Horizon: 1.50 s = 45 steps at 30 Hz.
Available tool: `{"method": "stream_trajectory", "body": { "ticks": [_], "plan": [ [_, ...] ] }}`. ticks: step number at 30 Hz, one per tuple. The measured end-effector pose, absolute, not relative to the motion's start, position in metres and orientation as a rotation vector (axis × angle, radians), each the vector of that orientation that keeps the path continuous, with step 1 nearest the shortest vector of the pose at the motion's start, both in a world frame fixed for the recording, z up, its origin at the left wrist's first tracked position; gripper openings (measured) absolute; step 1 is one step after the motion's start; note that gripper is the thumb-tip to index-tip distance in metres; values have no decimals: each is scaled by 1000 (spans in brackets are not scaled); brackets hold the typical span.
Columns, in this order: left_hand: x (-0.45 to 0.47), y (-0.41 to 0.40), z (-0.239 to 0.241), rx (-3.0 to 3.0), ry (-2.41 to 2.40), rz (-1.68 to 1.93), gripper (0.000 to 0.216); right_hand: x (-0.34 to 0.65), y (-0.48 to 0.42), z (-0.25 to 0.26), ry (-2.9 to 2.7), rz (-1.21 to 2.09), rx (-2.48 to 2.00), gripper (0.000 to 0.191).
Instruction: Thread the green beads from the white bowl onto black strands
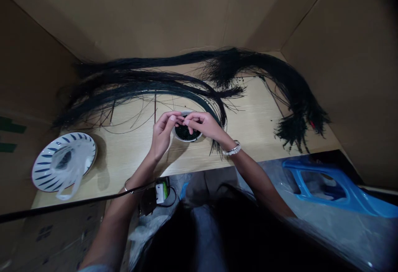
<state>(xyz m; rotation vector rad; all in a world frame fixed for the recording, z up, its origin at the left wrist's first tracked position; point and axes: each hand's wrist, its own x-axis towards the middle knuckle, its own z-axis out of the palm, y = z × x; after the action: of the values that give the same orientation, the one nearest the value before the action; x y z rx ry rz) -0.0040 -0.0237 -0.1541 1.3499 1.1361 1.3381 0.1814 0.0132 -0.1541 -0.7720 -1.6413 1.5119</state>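
My left hand (pixel 161 135) and my right hand (pixel 203 126) meet above a small white bowl (pixel 185 140). Thumb and fingers of each hand are pinched together, tip to tip. Whatever sits between them is too small to make out. Dark green bits (pixel 184 132) lie in the bowl, partly covered by my fingers. Behind my hands, long bundles of thin dark strands (pixel 149 86) stretch across the table (pixel 248 127); the end of one bundle curves down close beside my right wrist.
At the left stands a plate with blue stripes (pixel 43 176), a clear plastic bag (pixel 74 174) on it. Another thick strand bundle (pixel 289 77) bends toward the right front. Cardboard walls (pixel 186 15) enclose the table. A blue plastic stool (pixel 354 197) is below right. A black cord (pixel 77 204) crosses the lower left.
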Motion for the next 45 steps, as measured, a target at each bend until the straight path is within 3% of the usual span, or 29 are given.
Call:
{"method": "stream_trajectory", "body": {
  "ticks": [21,30,40,45],
  "plan": [
    [-7,-24,-158,2492,1418,1306,4,183,11,-153,-1910,1151,-859,20],
    [-5,-22,-175,2587,1533,1395,4,178,7,-167,-2138,649,-856,25],
    [-4,-22,-175,2528,1570,1472,7,174,3,-167,-2078,749,-788,28],
    [-15,-19,-160,2364,1602,1470,7,175,5,-162,-1905,1118,-775,33]
  ]
}}
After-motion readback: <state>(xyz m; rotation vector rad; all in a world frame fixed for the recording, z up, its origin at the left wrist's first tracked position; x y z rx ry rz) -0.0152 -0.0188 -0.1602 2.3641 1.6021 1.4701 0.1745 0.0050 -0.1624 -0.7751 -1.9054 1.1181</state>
